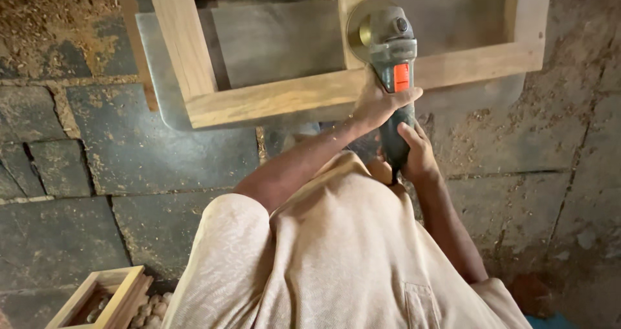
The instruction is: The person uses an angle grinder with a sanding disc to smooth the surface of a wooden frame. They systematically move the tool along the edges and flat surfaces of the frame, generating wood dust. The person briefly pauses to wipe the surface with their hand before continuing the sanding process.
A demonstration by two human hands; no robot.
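A grey angle grinder [396, 51] with an orange switch rests its round disc [363, 28] on a light wooden frame [272, 99], where an upright bar meets the near rail. My left hand [378, 103] is wrapped around the grinder's body just below the switch. My right hand [417, 154] grips the dark rear handle, closer to my chest. Both arms reach forward from my beige shirt [336, 258], which fills the bottom of the head view.
The frame lies on a grey slab [284, 41] above a dark stone floor [129, 154] scattered with sawdust. A small open wooden box [103, 297] sits at the bottom left, with several round wooden pieces [152, 306] beside it.
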